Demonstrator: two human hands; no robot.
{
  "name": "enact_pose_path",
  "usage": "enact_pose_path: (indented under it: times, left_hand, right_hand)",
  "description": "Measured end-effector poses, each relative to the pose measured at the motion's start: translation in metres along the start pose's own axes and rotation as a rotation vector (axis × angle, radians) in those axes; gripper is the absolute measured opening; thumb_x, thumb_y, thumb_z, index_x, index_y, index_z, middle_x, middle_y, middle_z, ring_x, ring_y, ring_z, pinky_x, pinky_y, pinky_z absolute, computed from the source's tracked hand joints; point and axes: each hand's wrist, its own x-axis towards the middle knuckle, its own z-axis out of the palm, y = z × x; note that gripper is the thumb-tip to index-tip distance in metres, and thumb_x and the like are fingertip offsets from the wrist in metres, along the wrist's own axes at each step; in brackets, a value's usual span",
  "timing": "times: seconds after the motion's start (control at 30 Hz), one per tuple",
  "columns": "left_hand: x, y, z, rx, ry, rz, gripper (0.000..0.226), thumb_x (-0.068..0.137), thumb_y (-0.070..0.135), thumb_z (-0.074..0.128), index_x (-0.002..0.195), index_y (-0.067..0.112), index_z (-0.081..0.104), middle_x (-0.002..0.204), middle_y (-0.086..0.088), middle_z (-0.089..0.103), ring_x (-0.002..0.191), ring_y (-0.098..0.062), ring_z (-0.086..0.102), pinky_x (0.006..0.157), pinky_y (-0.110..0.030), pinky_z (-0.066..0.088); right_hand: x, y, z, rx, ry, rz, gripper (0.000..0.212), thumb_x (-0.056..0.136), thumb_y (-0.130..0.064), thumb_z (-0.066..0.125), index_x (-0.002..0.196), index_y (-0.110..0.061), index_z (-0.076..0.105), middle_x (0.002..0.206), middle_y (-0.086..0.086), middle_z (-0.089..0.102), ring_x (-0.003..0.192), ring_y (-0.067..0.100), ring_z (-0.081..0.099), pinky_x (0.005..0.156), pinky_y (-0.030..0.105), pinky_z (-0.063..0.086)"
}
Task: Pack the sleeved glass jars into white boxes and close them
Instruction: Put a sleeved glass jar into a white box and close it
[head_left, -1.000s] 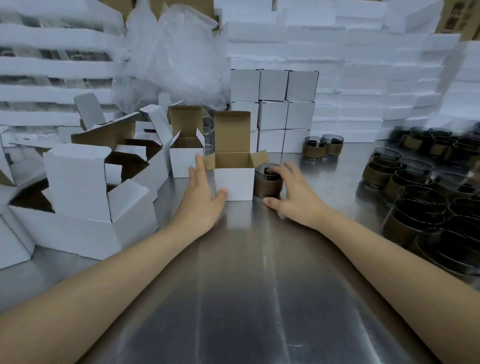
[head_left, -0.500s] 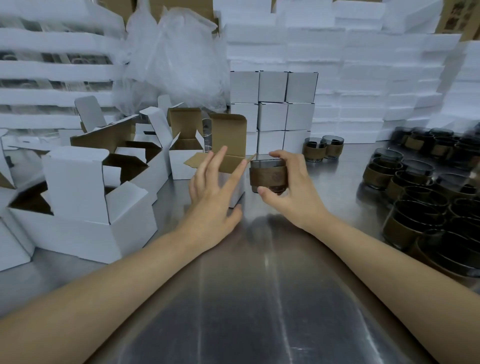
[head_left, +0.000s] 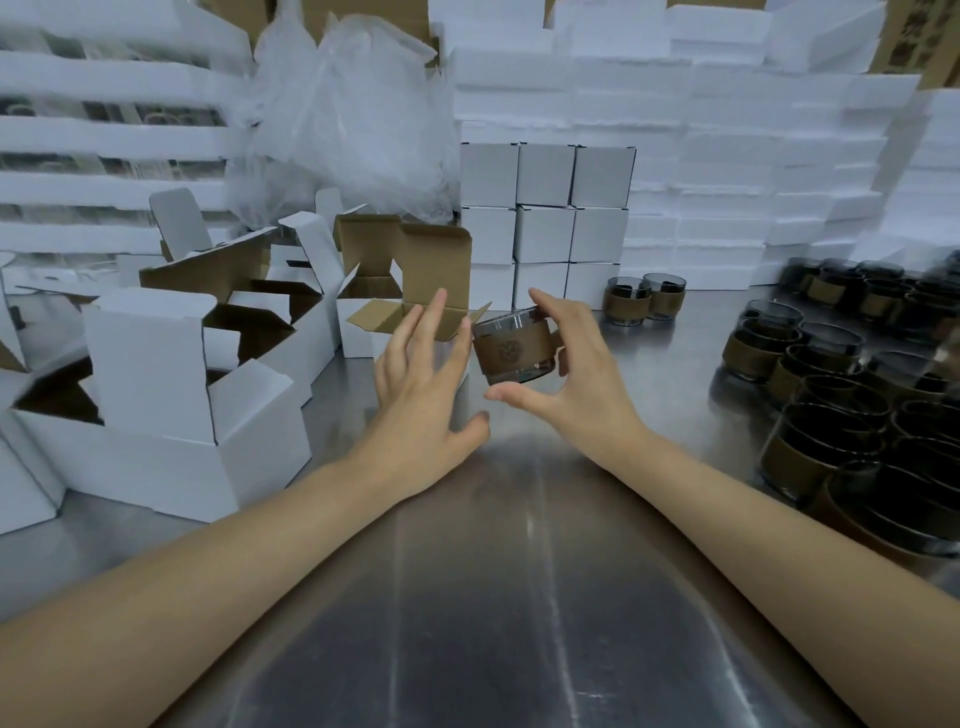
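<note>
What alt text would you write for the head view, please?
The right hand holds a brown-sleeved glass jar above the steel table, with the left hand spread in front of an open white box. More sleeved jars crowd the right; closed white boxes sit behind.

A brushed steel table (head_left: 519, 597) fills the foreground. At its far edge, left of centre, lies a heaped, crumpled clear plastic bag (head_left: 353, 119). Stacked white foam slabs (head_left: 727, 156) wall the table's far right side, with brown cardboard (head_left: 904, 36) showing above them.

A packing workshop: a steel table (head_left: 493, 597) carries closed white boxes (head_left: 545, 208) stacked at 12 o'clock, open boxes (head_left: 156, 364) at 9 o'clock and rows of sleeved jars (head_left: 857, 405) at 3 o'clock, with piled white sheets (head_left: 727, 130) behind.
</note>
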Motion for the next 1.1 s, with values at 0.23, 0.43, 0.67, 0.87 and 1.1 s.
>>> enact_pose_path:
  times: [0.23, 0.43, 0.67, 0.87, 1.1]
  left_hand:
    - [0.001, 0.002, -0.002, -0.058, 0.034, -0.03, 0.077, 0.081, 0.038, 0.063, 0.148, 0.023, 0.028, 0.154, 0.013, -0.022, 0.139, -0.006, -0.024, 0.112, -0.033, -0.004]
    - [0.0, 0.002, -0.001, -0.093, 0.04, -0.015, 0.072, 0.076, 0.041, 0.056, 0.144, 0.028, 0.035, 0.157, 0.01, -0.016, 0.14, -0.007, -0.021, 0.111, -0.034, -0.003]
    - [0.001, 0.0, 0.001, -0.084, 0.022, -0.032, 0.074, 0.076, 0.04, 0.06, 0.144, 0.026, 0.033, 0.155, 0.013, -0.017, 0.141, -0.011, -0.018, 0.112, -0.035, -0.003]
    - [0.001, 0.001, 0.001, -0.053, 0.029, -0.044, 0.082, 0.08, 0.037, 0.064, 0.15, 0.025, 0.022, 0.152, 0.017, -0.019, 0.141, -0.013, -0.016, 0.113, -0.037, 0.0]
    - [-0.001, 0.003, -0.003, -0.02, 0.038, 0.027, 0.09, 0.085, 0.037, 0.059, 0.153, 0.025, 0.002, 0.156, 0.0, -0.014, 0.143, -0.02, -0.011, 0.112, -0.037, -0.002]
  right_hand:
    - [0.001, -0.008, 0.0, -0.048, -0.019, -0.166, 0.087, 0.072, -0.009, 0.083, 0.143, 0.001, 0.035, 0.12, 0.008, 0.05, 0.082, -0.002, 0.043, 0.068, 0.015, 0.04]
    - [-0.001, -0.013, 0.0, -0.092, 0.064, -0.256, 0.08, 0.07, -0.005, 0.083, 0.137, 0.005, 0.041, 0.121, 0.01, 0.054, 0.091, -0.01, 0.042, 0.073, 0.007, 0.038]
    - [-0.002, -0.013, 0.004, -0.13, 0.056, -0.29, 0.067, 0.072, -0.01, 0.082, 0.131, -0.002, 0.052, 0.121, 0.011, 0.053, 0.112, 0.007, 0.046, 0.089, 0.011, 0.039]
    - [-0.001, -0.006, 0.002, -0.086, 0.022, -0.19, 0.069, 0.072, -0.017, 0.082, 0.133, -0.013, 0.05, 0.123, -0.002, 0.051, 0.104, 0.008, 0.049, 0.083, 0.015, 0.042]
    - [0.0, 0.003, 0.004, 0.079, 0.014, -0.01, 0.061, 0.07, -0.009, 0.084, 0.12, -0.014, 0.051, 0.124, 0.002, 0.052, 0.098, 0.001, 0.053, 0.071, 0.014, 0.046]
